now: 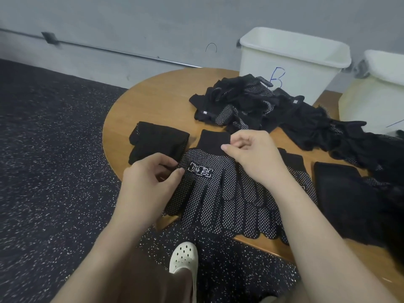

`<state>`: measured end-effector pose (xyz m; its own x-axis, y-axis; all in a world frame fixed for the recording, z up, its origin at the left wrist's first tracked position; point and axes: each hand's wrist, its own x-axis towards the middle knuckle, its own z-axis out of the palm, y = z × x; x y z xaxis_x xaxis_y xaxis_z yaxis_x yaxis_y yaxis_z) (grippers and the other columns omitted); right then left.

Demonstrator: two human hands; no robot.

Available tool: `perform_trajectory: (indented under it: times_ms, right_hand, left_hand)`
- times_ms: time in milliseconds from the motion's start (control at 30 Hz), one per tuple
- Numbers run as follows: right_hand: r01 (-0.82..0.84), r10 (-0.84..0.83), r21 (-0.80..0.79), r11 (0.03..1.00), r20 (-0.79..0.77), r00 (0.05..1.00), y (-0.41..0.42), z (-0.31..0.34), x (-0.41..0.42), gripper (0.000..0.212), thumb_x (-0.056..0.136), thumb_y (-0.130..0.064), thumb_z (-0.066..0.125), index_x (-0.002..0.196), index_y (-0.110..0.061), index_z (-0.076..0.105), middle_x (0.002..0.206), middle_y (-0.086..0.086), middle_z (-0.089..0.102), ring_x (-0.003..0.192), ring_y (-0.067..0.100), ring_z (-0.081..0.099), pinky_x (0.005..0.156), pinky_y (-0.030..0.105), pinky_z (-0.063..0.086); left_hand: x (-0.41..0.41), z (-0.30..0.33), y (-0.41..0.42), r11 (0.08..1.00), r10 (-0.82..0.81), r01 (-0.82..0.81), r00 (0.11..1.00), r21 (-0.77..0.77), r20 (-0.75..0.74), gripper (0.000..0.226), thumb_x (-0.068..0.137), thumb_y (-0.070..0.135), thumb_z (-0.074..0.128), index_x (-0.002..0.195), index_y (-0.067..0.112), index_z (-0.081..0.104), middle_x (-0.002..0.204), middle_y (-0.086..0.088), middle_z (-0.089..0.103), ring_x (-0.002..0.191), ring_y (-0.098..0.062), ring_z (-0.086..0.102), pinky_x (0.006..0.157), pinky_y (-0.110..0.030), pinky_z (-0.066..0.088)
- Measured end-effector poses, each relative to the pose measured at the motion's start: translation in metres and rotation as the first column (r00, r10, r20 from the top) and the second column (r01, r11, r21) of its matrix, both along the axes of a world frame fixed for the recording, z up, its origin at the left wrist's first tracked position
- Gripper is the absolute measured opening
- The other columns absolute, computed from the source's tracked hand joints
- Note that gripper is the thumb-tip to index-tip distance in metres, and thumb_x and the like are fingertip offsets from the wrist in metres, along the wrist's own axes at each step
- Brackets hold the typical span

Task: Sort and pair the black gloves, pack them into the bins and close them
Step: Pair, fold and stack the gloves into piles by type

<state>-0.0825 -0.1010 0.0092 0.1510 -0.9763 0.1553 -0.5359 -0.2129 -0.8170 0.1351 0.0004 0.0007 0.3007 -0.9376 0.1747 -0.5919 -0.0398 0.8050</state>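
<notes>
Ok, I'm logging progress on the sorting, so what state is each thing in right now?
Dotted glove: flat on table, dots up.
Left hand: pinches its left edge.
Right hand: fingers curled at its cuff.
Folded pair: set aside, left.
Glove pile: unsorted.
Bin B: open, lidless.
Second bin: open.

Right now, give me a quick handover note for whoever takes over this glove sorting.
Left hand pinches the dotted glove at its left edge; right hand pinches its cuff.
The glove lies flat, dots up, at the front of the round table.
Done: folded gloves at left, another folded stack at right.
Left: unsorted pile behind; bin B is open, nothing visibly packed, second bin beside it.
</notes>
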Motion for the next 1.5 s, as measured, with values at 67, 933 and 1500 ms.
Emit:
perform_trajectory:
  times_ms: [67,933,1500]
  right_hand:
    - [0.03,-0.03,0.0,1.0,-0.028,0.999,-0.003,-0.002,0.0,0.02,0.089,-0.025,0.081,0.074,-0.029,0.068,0.075,-0.012,0.069,0.06,-0.003,0.058,0.064,0.016,0.044]
    - [-0.283,0.173,-0.231,0.931,-0.403,0.898,0.021,-0.005,0.009,0.031,0.107,-0.021,0.049,0.13,-0.017,0.069,0.143,-0.005,0.06,0.136,0.012,0.049,0.119,0.035,0.034]
    - [-0.382,0.3,0.074,0.921,-0.76,0.576,0.018,-0.015,0.005,0.065,0.107,-0.054,0.009,0.165,-0.025,0.002,0.17,-0.013,-0.01,0.154,0.0,-0.016,0.125,0.026,-0.014]
  left_hand:
    - [0.0,0.0,0.0,1.0,0.003,-0.003,1.0,0.002,0.026,0.007,0.089,0.034,0.078,0.09,0.029,0.072,0.069,0.014,0.073,0.061,0.0,0.067,0.05,-0.016,0.048]
    - [-0.032,-0.007,-0.003,0.904,-0.424,0.403,0.809,0.141,0.407,0.064,0.107,0.045,0.018,0.164,0.016,0.023,0.171,0.0,0.021,0.157,-0.01,0.014,0.128,-0.026,0.006]
    - [-0.026,-0.013,0.009,0.854,-0.519,0.359,0.64,0.378,0.567,0.084,0.096,0.072,0.005,0.163,0.026,-0.017,0.169,0.006,-0.026,0.154,-0.008,-0.028,0.128,-0.033,-0.012]
